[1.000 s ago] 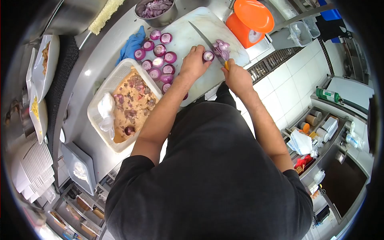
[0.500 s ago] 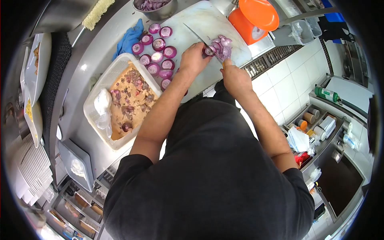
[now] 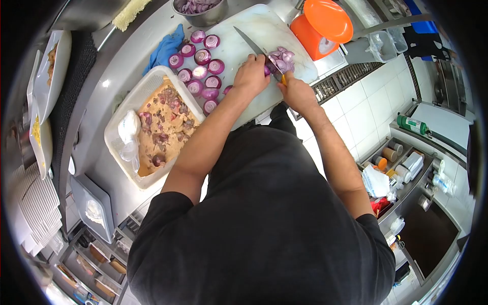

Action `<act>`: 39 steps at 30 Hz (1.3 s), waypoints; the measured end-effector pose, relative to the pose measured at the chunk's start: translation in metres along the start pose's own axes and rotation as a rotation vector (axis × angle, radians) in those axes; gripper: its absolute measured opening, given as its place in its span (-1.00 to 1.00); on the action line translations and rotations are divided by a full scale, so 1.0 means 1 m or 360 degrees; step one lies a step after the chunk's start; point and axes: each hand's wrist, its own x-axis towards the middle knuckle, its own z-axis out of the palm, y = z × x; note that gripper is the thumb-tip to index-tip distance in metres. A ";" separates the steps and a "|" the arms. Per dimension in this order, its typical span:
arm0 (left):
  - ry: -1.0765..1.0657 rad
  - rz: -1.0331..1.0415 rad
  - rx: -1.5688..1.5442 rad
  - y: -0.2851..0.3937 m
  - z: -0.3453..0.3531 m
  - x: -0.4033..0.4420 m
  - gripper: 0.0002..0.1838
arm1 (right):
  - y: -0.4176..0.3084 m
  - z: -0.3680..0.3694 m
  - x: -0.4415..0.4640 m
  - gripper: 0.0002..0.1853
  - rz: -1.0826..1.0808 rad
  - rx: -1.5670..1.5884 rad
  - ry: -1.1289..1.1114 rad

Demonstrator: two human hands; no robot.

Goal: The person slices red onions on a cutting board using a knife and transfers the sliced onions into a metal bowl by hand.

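Observation:
My right hand grips the yellow handle of a long kitchen knife, whose blade slants across the cutting board. Beneath the fingers of my left hand, a red onion is pressed to the board, mostly hidden, with the blade right beside it. Sliced onion lies in a small heap on the far side of the blade. Several peeled red onions with cut tops stand left of my left hand, on and beside the board.
A white basket holding onion skins and a plastic bag stands at the left. Behind it lies a blue cloth. A metal bowl of sliced onion is at the back. An orange scale stands beyond the board's right corner.
The knife blade has tilted, showing more of its flat side. Both hands have shifted slightly, and the left still covers the onion. The whole view has moved a little.

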 end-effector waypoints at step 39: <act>0.0126 0.0058 -0.0355 -0.021 0.000 -0.004 -0.65 | -0.039 -0.032 -0.005 -0.60 -0.0051 -0.0114 -0.0092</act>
